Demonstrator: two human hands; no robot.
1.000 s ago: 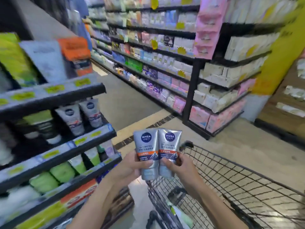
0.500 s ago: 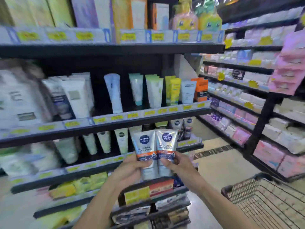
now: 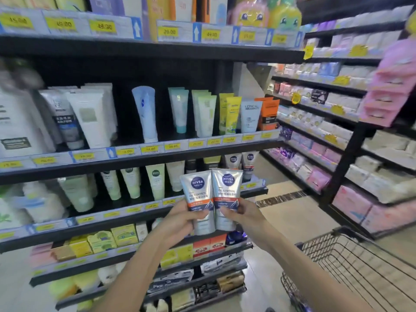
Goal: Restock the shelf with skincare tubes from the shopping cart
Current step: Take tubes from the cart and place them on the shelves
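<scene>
Two silver Nivea Men tubes stand side by side, caps down, in front of the shelf. My left hand grips the left tube around its lower half. My right hand grips the right tube the same way. Behind them, on the shelf one level below eye height, two matching Nivea Men tubes stand at the right end. The wire shopping cart is at the lower right, its inside mostly out of view.
The shelving unit holds rows of upright tubes on several levels, with boxed goods lower down. Yellow price tags line each shelf edge. An aisle runs to the right, with another long rack of pink and white packs across it.
The view has swung left from the cart to the shelf. Both hands still hold the two tubes together, now raised slightly and closer to the shelf.
</scene>
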